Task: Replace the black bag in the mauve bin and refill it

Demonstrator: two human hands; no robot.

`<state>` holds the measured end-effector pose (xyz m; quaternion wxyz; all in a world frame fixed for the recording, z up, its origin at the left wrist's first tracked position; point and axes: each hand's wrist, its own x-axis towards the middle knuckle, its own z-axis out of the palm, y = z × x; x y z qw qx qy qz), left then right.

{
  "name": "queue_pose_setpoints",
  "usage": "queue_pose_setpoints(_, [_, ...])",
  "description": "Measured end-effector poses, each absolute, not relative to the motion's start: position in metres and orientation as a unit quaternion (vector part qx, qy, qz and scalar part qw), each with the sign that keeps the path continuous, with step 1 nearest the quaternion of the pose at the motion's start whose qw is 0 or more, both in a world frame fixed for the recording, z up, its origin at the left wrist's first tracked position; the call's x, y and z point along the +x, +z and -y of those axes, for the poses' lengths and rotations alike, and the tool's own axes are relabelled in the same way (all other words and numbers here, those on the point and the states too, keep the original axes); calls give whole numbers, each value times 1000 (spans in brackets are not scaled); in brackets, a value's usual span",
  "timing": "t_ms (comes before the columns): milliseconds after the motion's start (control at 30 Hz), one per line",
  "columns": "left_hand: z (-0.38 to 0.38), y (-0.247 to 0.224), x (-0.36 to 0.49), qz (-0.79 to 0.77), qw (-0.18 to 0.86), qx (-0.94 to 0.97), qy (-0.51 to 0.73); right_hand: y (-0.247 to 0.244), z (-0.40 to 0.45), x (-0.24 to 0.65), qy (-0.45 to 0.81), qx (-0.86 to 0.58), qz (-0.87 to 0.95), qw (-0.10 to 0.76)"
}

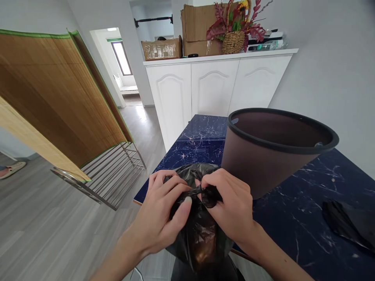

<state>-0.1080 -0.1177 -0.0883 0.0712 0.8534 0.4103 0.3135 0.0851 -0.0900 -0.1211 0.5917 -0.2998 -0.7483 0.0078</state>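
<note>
Hands (pixel 161 210) (pixel 236 203), two, gripping one black bag (pixel 202 230), one brown bin (pixel 258 160) nearby

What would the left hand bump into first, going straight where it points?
The left hand would first meet the crinkled black plastic bag it grips, then probably the right hand, though depth is unclear.

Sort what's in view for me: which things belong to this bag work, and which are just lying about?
Belong:
- black bag, gathered top held by left hand and right hand
- brown bin, probably
- loose black plastic, perhaps a spare bag

Lying about:
- flower basket
- cardboard boxes
- clear bottle
- green-edged mat
</note>
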Motion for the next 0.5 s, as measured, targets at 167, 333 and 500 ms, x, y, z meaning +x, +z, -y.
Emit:
queue_pose_setpoints(167, [106, -85, -96, -480, 178, 771, 378, -121, 90, 76, -45, -328, 724, 604])
queue_pose_setpoints(333, [101, -86, -92, -512, 278, 688, 433, -125, 89, 79, -37, -306, 760, 572])
queue_pose_setpoints(500, [99, -92, -97, -526, 277, 666, 450, -124, 98, 86, -25, -273, 801, 532])
